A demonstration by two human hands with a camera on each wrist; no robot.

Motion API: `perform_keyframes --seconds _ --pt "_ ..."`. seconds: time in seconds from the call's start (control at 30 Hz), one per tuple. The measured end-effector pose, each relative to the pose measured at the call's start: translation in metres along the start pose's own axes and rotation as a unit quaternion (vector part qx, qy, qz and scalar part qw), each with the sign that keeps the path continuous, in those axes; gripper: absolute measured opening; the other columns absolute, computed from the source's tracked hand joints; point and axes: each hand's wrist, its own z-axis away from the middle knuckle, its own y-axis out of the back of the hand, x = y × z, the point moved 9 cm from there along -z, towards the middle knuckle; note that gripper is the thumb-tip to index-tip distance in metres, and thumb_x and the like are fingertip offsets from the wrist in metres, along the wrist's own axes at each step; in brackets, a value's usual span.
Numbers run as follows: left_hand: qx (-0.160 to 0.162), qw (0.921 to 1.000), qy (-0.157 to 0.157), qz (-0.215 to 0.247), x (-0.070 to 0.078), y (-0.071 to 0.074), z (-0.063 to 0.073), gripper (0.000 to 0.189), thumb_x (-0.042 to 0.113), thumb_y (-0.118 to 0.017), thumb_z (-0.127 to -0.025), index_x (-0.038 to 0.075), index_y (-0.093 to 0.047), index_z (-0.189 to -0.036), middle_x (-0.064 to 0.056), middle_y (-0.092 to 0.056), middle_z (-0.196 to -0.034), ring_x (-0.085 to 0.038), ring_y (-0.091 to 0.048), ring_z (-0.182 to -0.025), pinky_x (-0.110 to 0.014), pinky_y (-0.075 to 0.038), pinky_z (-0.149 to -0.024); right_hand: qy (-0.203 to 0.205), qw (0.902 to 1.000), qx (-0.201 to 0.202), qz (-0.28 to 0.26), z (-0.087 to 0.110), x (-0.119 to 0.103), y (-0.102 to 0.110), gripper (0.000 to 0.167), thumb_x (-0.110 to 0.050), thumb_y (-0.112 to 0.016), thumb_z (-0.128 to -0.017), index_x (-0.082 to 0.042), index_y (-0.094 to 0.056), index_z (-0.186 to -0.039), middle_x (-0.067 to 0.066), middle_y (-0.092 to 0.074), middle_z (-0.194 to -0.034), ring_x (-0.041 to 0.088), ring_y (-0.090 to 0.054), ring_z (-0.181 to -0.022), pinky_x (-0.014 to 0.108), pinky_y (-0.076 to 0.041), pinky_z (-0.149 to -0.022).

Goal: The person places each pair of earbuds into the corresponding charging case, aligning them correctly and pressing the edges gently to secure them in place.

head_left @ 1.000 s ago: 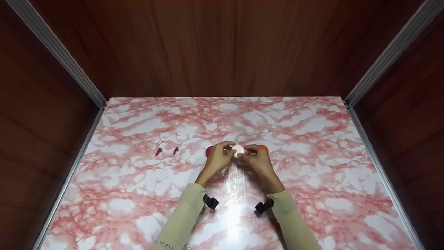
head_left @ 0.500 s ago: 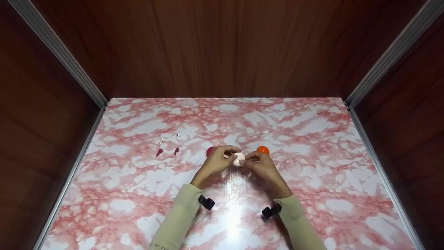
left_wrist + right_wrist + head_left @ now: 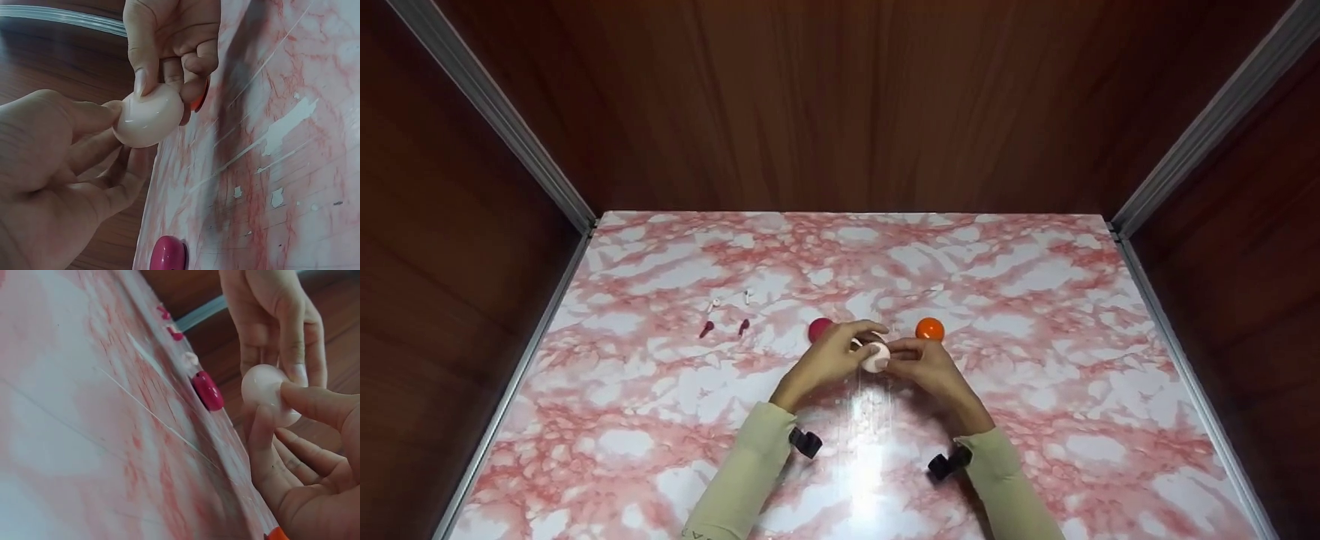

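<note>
Between both hands is a smooth, rounded white earbud case (image 3: 876,360), held up above the table. My left hand (image 3: 829,356) grips one side of it, thumb and fingers curled at its edge. From the other side my right hand (image 3: 931,369) pinches it; in the left wrist view the right thumb presses on top of the white case (image 3: 149,118). The case looks closed from the sides that show. Just behind my left hand lies a pink rounded case (image 3: 819,330), partly covered by the hand. An orange rounded case (image 3: 930,330) sits right behind my right hand.
Two white earbuds (image 3: 714,304) and two dark red earbuds (image 3: 706,329) lie apart on the left of the marbled table (image 3: 1035,375). Dark wooden panels (image 3: 840,105) with metal edge strips stand along the back and both sides.
Both hands have drawn the white case a little nearer to the body. The orange case, partly covered earlier, now shows fully. The earbuds have stayed in place.
</note>
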Motion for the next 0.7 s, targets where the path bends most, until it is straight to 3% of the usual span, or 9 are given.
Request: perform_keyframes --seconds 0.17,0.43,0.53,0.7 --pt "0.028 0.9995 0.003 0.013 -0.002 0.003 0.0 0.03 0.012 -0.065 -0.104 0.007 -0.07 -0.134 -0.011 -0.076 -0.126 -0.028 -0.074 -0.109 -0.039 -0.061 -0.095 0.0 0.9976 -0.01 -0.068 0.0 0.0 -0.004 0.038 -0.008 -0.076 -0.095 0.012 -0.069 -0.127 0.012 -0.081 -0.108 0.021 -0.078 -0.09 0.032 -0.064 -0.082" --pt "0.102 0.9899 0.039 0.09 -0.02 0.008 0.005 0.034 0.029 -0.064 -0.106 0.003 -0.074 -0.127 -0.009 -0.079 -0.119 -0.025 -0.073 -0.108 -0.04 -0.06 -0.096 -0.002 0.9956 0.016 -0.093 -0.001 -0.002 -0.004 0.039 -0.007 -0.076 -0.095 0.013 -0.066 -0.127 0.009 -0.08 -0.102 0.018 -0.078 -0.088 0.032 -0.065 -0.084" --pt "0.105 0.9877 0.063 0.097 -0.029 0.006 0.009 0.036 0.035 -0.063 -0.106 0.007 -0.077 -0.124 -0.006 -0.08 -0.114 -0.019 -0.072 -0.101 -0.033 -0.06 -0.088 -0.005 0.9948 0.017 -0.1 0.0 0.0 -0.004 0.039 -0.005 -0.074 -0.096 0.014 -0.065 -0.128 0.011 -0.08 -0.103 0.02 -0.078 -0.089 0.034 -0.065 -0.086" --pt "0.099 0.9874 0.076 0.097 -0.033 0.002 0.011 0.032 0.036 -0.063 -0.106 0.011 -0.08 -0.117 -0.006 -0.08 -0.106 -0.012 -0.069 -0.094 -0.025 -0.056 -0.077 -0.006 0.9936 0.015 -0.111 0.0 0.001 -0.004 0.039 -0.003 -0.072 -0.096 0.016 -0.062 -0.13 0.016 -0.079 -0.106 0.025 -0.079 -0.092 0.037 -0.065 -0.089"
